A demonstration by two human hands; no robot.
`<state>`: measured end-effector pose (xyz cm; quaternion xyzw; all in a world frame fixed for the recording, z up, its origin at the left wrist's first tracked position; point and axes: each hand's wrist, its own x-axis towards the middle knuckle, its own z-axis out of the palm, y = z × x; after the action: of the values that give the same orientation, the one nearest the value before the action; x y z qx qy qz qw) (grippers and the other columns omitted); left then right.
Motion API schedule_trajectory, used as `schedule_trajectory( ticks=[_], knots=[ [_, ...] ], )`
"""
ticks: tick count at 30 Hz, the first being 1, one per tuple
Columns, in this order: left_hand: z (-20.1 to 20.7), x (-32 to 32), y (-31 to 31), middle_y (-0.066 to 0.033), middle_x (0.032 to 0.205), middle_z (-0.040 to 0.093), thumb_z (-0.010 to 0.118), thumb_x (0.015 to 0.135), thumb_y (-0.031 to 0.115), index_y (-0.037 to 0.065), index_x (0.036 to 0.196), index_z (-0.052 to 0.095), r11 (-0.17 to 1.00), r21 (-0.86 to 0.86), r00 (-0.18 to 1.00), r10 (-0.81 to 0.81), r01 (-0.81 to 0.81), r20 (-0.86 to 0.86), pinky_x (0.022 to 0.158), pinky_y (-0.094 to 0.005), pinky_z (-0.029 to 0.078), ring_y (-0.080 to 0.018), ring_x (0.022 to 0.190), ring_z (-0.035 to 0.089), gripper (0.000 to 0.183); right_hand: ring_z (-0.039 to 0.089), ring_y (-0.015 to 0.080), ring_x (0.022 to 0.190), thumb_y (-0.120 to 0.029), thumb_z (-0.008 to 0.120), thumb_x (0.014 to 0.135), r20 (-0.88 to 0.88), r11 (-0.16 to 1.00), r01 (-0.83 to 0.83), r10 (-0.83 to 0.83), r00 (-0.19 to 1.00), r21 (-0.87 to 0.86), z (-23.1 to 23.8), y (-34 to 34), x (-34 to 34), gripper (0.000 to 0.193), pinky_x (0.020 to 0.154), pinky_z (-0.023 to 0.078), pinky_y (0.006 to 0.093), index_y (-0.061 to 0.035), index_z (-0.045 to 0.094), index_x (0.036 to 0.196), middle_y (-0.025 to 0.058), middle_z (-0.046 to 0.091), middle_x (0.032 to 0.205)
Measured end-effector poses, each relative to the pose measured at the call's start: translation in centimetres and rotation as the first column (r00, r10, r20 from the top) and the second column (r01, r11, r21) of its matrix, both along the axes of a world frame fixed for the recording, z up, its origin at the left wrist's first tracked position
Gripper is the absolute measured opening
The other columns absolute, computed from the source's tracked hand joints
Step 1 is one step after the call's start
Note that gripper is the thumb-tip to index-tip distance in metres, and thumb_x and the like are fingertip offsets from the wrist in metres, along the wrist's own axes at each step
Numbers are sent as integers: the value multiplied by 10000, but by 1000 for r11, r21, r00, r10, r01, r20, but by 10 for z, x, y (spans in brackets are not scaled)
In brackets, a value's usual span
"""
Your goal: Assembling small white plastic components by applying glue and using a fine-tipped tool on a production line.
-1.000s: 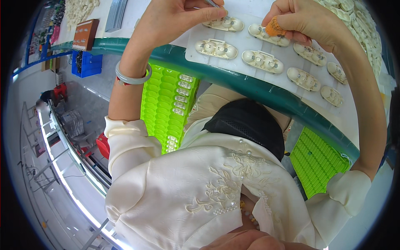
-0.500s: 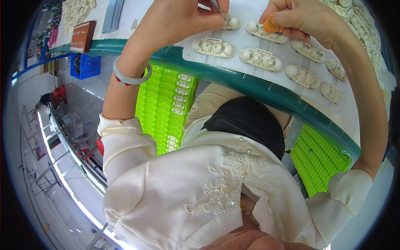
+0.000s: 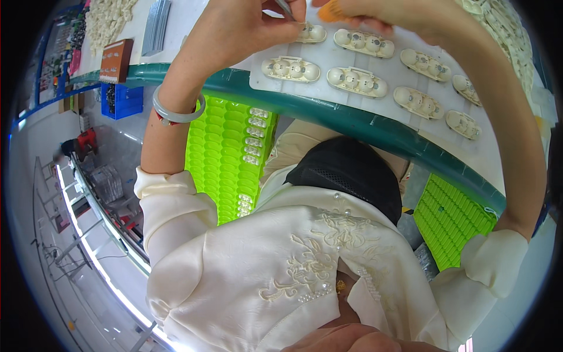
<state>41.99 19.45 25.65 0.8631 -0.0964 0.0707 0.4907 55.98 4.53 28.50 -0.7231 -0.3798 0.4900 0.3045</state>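
At the top edge my left hand (image 3: 243, 28) is closed round a thin grey metal tool (image 3: 285, 8), partly cut off by the frame. Its fingertips are beside a cream oval part with round domes (image 3: 314, 33). To the right, my right hand (image 3: 375, 13) is smeared by motion, with an orange finger cot (image 3: 332, 10) on one finger. Its fingers are partly out of view, so what they hold cannot be made out. Beneath it lies another domed part (image 3: 363, 43). Several like it rest in rows on the white work sheet (image 3: 267, 88), including a near one (image 3: 356, 81).
The table has a dark green rim (image 3: 328, 109). Below hang a bright green tray (image 3: 212, 146) with several small parts and a second green tray (image 3: 454, 214). Heaps of pale parts (image 3: 108, 20) sit far left and far right. A brown box (image 3: 115, 60) stands above a blue bin (image 3: 126, 101).
My right hand has moved left and up, off the domed part and toward my left hand. The left hand still grips the tool. The whole view has shifted slightly.
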Motion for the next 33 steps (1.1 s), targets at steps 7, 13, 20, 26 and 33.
schedule_trajectory(
  ticks=[7,13,20,26,33],
  knots=[
    [26,-7,-14,-15,747,600,687,705,-76,16,790,582,965,191,956,219,-182,-197,578,-178,449,-57,675,556,163,528,110,543,-168,643,808,80,997,-72,73,994,-22,-8,6,-8,197,503,398,229,12,702,862,49,607,624],
    [18,-11,-6,-8,747,605,695,740,-46,15,789,592,953,27,910,298,-303,-287,582,-172,448,-48,662,557,129,516,104,510,-182,643,782,150,985,9,18,989,-173,-3,12,-13,184,470,378,231,-6,676,738,39,601,599],
    [45,-27,-7,-28,808,631,710,801,34,-20,899,611,871,-58,859,467,-488,-212,662,-185,486,-67,723,587,149,520,120,479,-244,645,717,308,965,40,44,951,-261,14,24,-23,197,475,402,265,-52,670,679,31,587,554],
    [32,-36,-12,-39,800,628,701,824,63,-16,896,616,881,21,823,451,-473,-346,678,-198,503,-79,737,589,136,523,129,481,-266,644,696,324,960,0,95,941,-280,13,26,-20,218,476,401,267,-52,662,656,36,588,551],
    [21,-32,-14,-34,794,622,690,817,25,-8,860,604,861,-65,841,474,-505,-262,655,-198,519,-72,719,584,101,512,128,471,-261,649,695,292,964,3,78,953,-267,15,25,-22,207,455,377,257,-55,656,673,40,581,555]
  ],
)
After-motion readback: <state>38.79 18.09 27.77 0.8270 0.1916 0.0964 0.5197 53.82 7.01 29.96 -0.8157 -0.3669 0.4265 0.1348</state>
